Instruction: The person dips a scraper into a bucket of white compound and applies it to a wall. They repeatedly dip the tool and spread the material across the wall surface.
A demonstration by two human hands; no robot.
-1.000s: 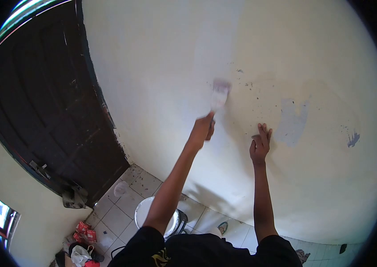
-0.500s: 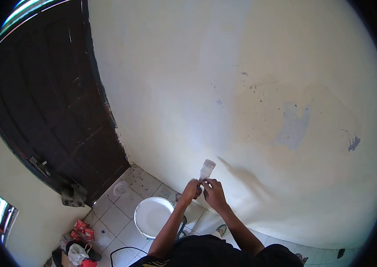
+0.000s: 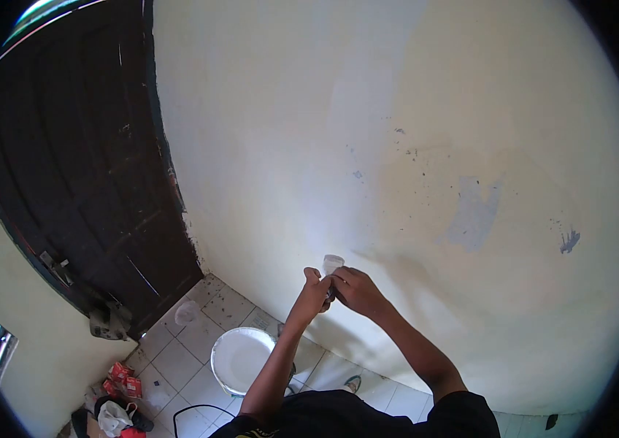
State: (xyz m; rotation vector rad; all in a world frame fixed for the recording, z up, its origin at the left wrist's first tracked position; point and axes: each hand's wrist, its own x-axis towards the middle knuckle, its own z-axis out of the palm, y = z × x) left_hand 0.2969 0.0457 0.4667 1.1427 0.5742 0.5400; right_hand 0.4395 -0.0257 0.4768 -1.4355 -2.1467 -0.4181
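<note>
Both hands meet at a pale, wide-ended tool (image 3: 333,261), which looks like a brush or scraper, in front of the wall. My left hand (image 3: 311,296) is wrapped round its dark handle, thumb raised. Against the lower part of the tool's pale head, my right hand (image 3: 357,290) has its fingers closed and hides much of it. Below my left forearm, a round white bucket (image 3: 242,360) with a pale inside stands on the tiles.
The cream wall (image 3: 266,146) has grey patches and flaked spots. A dark door (image 3: 76,168) stands at the left. Red boxes (image 3: 125,381) and bags (image 3: 114,419) lie at the lower left. A black cable (image 3: 200,406) curves over the tiled floor (image 3: 174,363).
Both hands have moved slightly up with the tool, and my right hand now covers more of its head. The view has shifted a little.
</note>
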